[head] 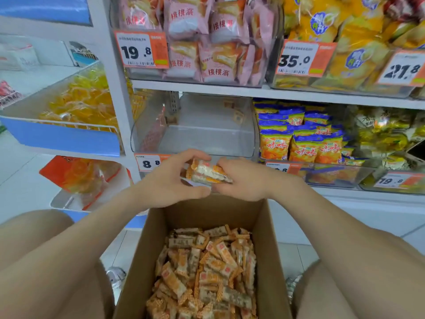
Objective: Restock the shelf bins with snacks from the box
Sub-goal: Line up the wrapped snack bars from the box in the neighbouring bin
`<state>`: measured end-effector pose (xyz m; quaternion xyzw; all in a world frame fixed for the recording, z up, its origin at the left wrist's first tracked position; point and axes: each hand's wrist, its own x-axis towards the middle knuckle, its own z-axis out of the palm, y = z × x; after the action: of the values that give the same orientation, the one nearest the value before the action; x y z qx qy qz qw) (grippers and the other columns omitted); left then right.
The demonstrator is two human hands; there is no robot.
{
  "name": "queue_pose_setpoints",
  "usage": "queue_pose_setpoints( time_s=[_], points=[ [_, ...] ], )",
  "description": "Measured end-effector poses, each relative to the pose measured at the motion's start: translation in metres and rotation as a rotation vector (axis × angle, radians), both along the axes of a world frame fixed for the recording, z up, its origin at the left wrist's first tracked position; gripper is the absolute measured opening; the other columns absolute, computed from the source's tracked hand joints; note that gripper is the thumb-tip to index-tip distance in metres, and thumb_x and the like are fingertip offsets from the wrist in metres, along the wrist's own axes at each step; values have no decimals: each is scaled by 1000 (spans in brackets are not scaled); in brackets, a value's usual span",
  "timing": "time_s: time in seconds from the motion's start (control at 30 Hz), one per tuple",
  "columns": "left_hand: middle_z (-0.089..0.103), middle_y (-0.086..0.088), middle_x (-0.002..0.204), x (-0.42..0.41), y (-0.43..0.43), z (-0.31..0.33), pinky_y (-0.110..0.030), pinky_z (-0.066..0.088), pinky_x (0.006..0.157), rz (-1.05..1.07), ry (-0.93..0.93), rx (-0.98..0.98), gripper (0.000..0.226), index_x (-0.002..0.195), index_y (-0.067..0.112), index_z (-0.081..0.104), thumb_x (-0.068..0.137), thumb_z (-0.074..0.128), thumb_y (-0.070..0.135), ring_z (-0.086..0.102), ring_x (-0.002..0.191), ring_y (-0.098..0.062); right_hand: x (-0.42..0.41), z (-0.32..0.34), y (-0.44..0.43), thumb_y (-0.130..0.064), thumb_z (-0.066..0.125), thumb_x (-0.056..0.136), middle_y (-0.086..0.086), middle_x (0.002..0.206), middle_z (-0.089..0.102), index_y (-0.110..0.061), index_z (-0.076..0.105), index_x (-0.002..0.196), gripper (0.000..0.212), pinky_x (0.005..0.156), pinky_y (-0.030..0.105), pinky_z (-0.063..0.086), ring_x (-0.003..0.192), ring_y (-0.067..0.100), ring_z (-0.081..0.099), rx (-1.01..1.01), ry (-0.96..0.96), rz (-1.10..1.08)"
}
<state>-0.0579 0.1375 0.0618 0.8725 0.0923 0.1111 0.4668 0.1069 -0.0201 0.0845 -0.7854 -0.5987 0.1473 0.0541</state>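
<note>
While a small bundle of orange-and-white snack packets (210, 173) is held above the far rim of the cardboard box (266, 238), it is clamped from both sides: the left hand (169, 180) is curled round its 9 o'clock end, fingers arched over the top and thumb beneath, and the right hand (243, 180) is closed on its 3 o'clock end. At 6 o'clock from the hands, the open box is seen between the person's knees, filled across its bottom with a loose heap of matching packets (207, 272). At 12 o'clock from the hands, a clear plastic bin (207, 139) is set on the shelf, with only a few small packets visible near its back wall; a price tag (148, 163) marked 8.8 is fixed at its front lip, just beside the left hand. At 3 o'clock from that bin, a neighbouring bin is packed with blue-and-orange bags (301, 143). On the shelf above, pink packets (195, 42) and yellow bags (333, 31) are stacked in further bins.
</note>
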Motion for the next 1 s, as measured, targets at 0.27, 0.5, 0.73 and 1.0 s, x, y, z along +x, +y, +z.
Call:
queue_pose_setpoints(
  time_s=[0.27,0.5,0.73,1.0],
  points=[
    [76,7,107,-10,28,21,-43,64,85,253,-163,-65,49,120,32,70,80,90,12,75,94,-14,1,42,48,-44,52,107,-7,95,58,-22,56,118,24,70,33,41,84,13,56,68,185,74],
    [61,4,135,22,66,14,-35,53,96,303,168,605,60,140,25,55,87,82,31,63,116,-18,29,15,65,-39,65,101,10,131,59,-20,49,140,46,86,41,48,115,34,61,249,-128,-228],
    [70,14,96,60,101,2,-37,58,81,126,299,672,15,97,32,69,91,78,22,66,95,-10,58,-11,93,-28,51,105,10,120,48,-16,44,145,42,86,39,43,110,38,58,218,77,-333],
    [67,19,88,52,98,-6,-36,56,73,49,199,674,24,91,35,60,89,77,19,60,84,0,70,-5,102,-26,58,104,3,111,70,-19,56,137,35,60,24,48,81,19,68,335,210,-364]
  ],
)
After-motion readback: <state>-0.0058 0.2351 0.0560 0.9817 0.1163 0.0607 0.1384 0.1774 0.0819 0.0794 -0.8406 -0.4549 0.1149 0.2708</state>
